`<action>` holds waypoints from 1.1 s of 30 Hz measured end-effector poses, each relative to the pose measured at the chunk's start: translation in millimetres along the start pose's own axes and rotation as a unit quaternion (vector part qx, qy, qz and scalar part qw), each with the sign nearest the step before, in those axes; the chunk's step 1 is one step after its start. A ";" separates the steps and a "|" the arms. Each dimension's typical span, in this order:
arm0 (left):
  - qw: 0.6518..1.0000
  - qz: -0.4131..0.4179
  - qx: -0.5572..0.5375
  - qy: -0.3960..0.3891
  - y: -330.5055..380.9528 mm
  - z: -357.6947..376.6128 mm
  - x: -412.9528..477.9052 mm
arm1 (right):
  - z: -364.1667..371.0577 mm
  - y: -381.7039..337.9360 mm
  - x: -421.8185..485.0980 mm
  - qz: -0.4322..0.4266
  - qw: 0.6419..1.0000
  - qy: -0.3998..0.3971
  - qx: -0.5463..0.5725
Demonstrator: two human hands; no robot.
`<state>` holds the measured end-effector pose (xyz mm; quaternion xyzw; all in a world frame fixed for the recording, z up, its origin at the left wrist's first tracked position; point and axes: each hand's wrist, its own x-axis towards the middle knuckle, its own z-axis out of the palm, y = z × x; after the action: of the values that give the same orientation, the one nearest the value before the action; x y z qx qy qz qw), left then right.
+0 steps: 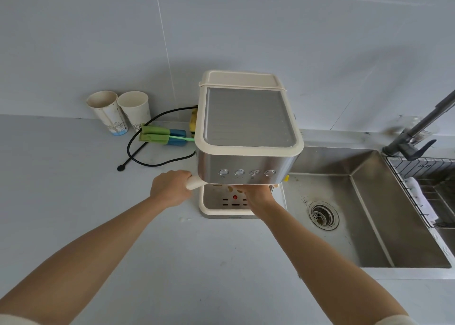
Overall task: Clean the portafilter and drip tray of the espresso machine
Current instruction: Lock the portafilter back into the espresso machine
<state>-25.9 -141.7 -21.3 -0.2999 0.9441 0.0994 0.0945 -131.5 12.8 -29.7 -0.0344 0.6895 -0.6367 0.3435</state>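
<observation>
1. A person's left hand [171,188] is closed around the cream handle of the portafilter [194,182], which juts leftward from under the front of the espresso machine [248,132] — fingers [181,176] wrapped over the handle's top
2. The right hand [256,194] reaches beneath the machine's steel button panel, above the drip tray [216,201]; whether its fingers grip anything cannot be told, as the overhang hides them
3. The drip tray sits seated in the machine's base, its slotted grate and red float showing between the two hands
4. The machine stands on the grey table [123,238] just beside the sink [344,213] on its right
5. Left of the machine lie a black cord [147,157], a green-and-blue brush [160,136] and two paper cups [120,112] by the wall — open table lies in front
</observation>
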 end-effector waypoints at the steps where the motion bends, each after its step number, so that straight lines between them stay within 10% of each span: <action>1: 1.000 0.005 0.003 0.003 -0.5 -0.7 0.9 | -4.3 -0.5 -3.1 -0.013 0.999 -0.031 -0.011; 9: 0.999 0.034 0.023 0.009 -2.8 -6.3 10.5 | -68.2 -35.0 -44.9 0.006 0.945 -0.200 -0.259; 18: 0.997 0.054 0.043 0.035 1.2 -20.1 9.2 | -86.6 -104.2 -64.7 -0.242 0.956 0.076 -0.149; 25: 0.997 0.043 0.042 0.041 4.2 -21.2 -2.4 | -64.6 -118.9 -41.3 -0.235 0.962 -0.029 -0.139; 33: 0.999 0.003 0.022 0.047 10.8 -17.2 -15.8 | -51.5 -106.6 -22.7 -0.331 0.885 0.057 -0.322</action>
<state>-21.6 -128.6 0.4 -0.2996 0.9502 0.0646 0.0562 -182.5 47.9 73.7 -0.3330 0.8235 -0.4573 0.0426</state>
